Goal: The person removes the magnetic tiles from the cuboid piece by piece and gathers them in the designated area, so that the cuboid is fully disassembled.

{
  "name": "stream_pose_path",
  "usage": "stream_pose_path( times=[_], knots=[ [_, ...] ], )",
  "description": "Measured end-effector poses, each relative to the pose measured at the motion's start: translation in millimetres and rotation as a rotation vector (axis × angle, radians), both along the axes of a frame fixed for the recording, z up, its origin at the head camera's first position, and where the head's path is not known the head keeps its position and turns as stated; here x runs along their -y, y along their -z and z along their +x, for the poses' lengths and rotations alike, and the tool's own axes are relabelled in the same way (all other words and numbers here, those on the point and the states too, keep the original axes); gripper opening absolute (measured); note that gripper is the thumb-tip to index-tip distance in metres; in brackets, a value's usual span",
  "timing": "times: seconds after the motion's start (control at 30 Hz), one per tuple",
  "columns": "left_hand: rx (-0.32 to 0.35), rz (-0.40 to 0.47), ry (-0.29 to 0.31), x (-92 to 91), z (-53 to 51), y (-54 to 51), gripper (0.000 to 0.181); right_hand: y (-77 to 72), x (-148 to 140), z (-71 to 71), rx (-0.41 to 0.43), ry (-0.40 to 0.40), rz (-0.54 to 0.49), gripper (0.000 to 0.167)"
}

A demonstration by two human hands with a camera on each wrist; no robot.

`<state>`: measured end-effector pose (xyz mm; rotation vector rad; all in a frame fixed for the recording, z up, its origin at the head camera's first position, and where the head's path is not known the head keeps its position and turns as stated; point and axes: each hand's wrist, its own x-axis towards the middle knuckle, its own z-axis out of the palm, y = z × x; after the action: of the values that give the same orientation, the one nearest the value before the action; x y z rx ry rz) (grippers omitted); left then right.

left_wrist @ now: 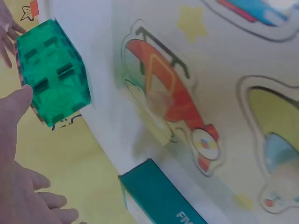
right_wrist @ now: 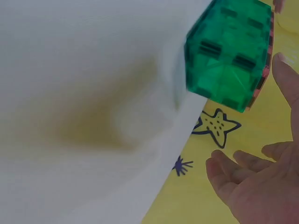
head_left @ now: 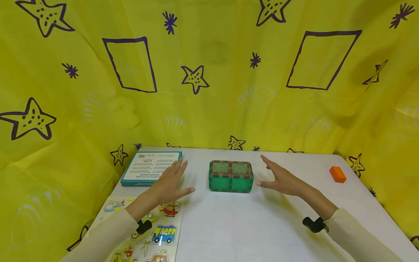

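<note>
A box of translucent green tiles (head_left: 230, 183) with a reddish-edged top stands on the white table, in the middle of the head view. To its left my left hand (head_left: 170, 183) is held with fingers spread, apart from the box and in front of a teal-edged flat box. My right hand (head_left: 283, 180) is on the other side, fingers extended, holding nothing. The left wrist view shows the green box (left_wrist: 53, 74) beyond my left thumb; in the right wrist view the green box (right_wrist: 226, 56) is beside my right hand (right_wrist: 266, 182), with a gap between.
A teal and white flat box (head_left: 147, 169) lies at the table's back left. Nearer is a puzzle board (head_left: 170, 218) with vehicle pictures, partly under my left forearm. An orange block (head_left: 337, 174) sits at the far right. A yellow patterned curtain (head_left: 216, 116) hangs behind the table.
</note>
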<state>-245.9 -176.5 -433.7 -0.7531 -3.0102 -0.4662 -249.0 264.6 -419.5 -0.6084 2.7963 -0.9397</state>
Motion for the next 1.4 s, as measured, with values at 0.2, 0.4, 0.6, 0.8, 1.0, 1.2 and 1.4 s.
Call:
stream_pose_path(
  times=[0.2,0.4,0.6,0.8,1.0,1.2,1.4],
  knots=[
    [0.012,0.014,0.046,-17.7,-12.2,-5.4,0.104,-0.8,14.7,-11.8,0.013,-0.029,-0.013,0.112],
    [0.046,0.045,0.085,-36.0,-23.3,-10.5,0.103,-1.1,26.4,-23.9,0.009,-0.051,-0.011,0.111],
    [0.079,0.068,0.092,-55.1,-35.5,-11.5,0.103,-3.9,38.0,-33.0,0.025,-0.084,-0.025,0.105],
    [0.129,0.08,0.098,-69.6,-46.1,-10.1,0.101,-5.4,47.9,-36.6,0.039,-0.11,-0.02,0.1],
    [0.219,0.139,0.149,-78.8,-58.0,-8.4,0.096,-5.2,52.4,-41.3,0.001,-0.147,0.018,0.091],
    [0.302,0.169,0.204,-83.2,-64.5,-10.3,0.09,-7.3,51.4,-44.8,0.029,-0.161,0.063,0.09],
    [0.326,0.183,0.239,-85.0,-65.4,-11.3,0.084,-11.1,48.1,-44.8,0.067,-0.151,0.098,0.091]
  ],
)
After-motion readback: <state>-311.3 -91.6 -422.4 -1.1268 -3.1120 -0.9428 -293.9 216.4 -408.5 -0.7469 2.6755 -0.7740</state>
